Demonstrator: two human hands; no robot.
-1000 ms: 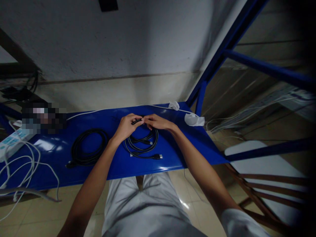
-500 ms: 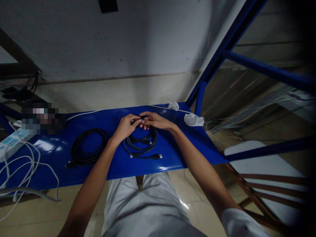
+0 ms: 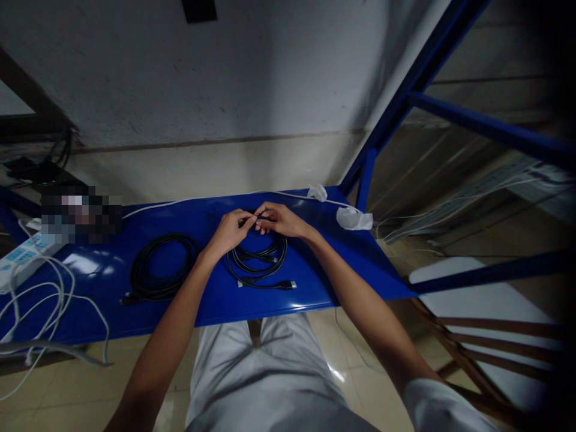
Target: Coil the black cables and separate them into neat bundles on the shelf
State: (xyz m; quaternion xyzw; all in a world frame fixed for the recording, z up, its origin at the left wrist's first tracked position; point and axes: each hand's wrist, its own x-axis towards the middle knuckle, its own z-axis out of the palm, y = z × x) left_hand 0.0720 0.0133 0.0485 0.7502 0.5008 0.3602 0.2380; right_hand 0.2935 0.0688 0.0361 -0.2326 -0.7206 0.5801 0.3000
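Your left hand and right hand pinch a thin black tie at the coiled cable's 12 o'clock edge, keeping its loops gathered on the blue desk.

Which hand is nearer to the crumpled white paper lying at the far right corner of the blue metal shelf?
The right hand is nearer: the crumpled white paper lies to its right. The left hand is farther left, beyond the right hand.
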